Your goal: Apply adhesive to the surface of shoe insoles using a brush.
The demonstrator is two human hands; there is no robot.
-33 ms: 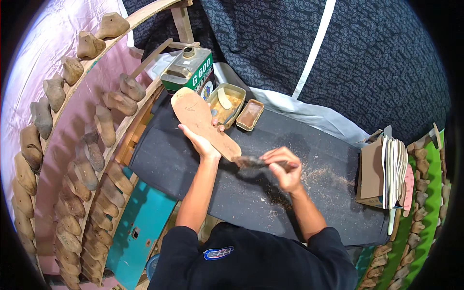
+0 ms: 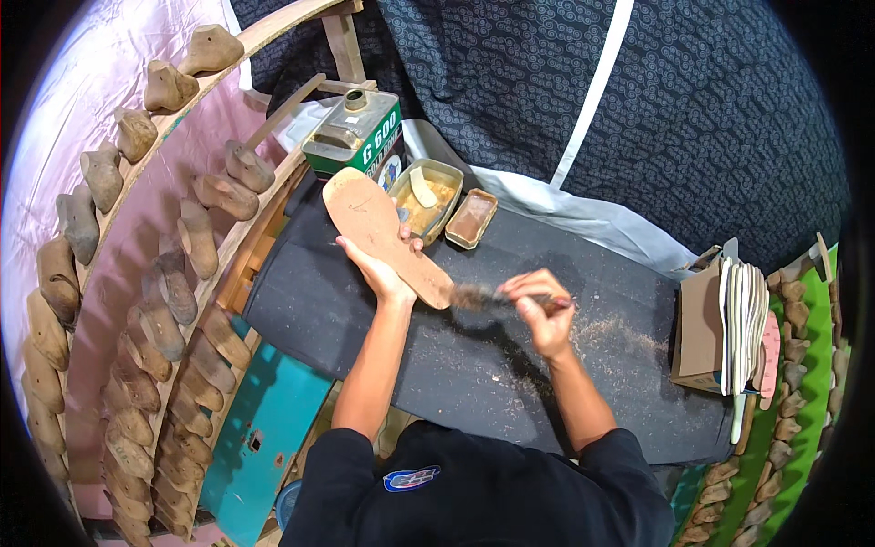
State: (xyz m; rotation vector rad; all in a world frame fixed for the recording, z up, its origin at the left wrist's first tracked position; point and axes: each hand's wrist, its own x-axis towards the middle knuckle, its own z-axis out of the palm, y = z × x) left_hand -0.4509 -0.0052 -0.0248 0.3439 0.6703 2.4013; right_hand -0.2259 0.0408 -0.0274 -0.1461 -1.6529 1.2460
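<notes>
A tan shoe sole (image 2: 365, 214) lies tilted across my left hand (image 2: 386, 278), its rounded wide end pointing up and left. My left fingers and thumb close round its narrow middle. In my right hand (image 2: 544, 319) is a dark hand tool (image 2: 474, 297) with a brownish outer end, too smeared by motion to tell its kind. That end sits just off the sole's narrow end, to its right; I cannot tell whether they touch. Both hands are above the dark-covered table (image 2: 296, 296). Below and right of my right hand, light brown shavings (image 2: 612, 335) are scattered.
A green metal can (image 2: 351, 137) stands behind the sole. Beside it are a shallow tin (image 2: 450, 171) with a pale strip inside and a small box (image 2: 472, 217). Wooden shoe lasts (image 2: 196, 237) line the left shelves. A cardboard box (image 2: 702, 319) and upright pale soles (image 2: 740, 314) stand at right.
My right hand and the tool have shifted slightly right, drawing the tool's end off the sole's narrow end. My left hand and the sole have barely moved.
</notes>
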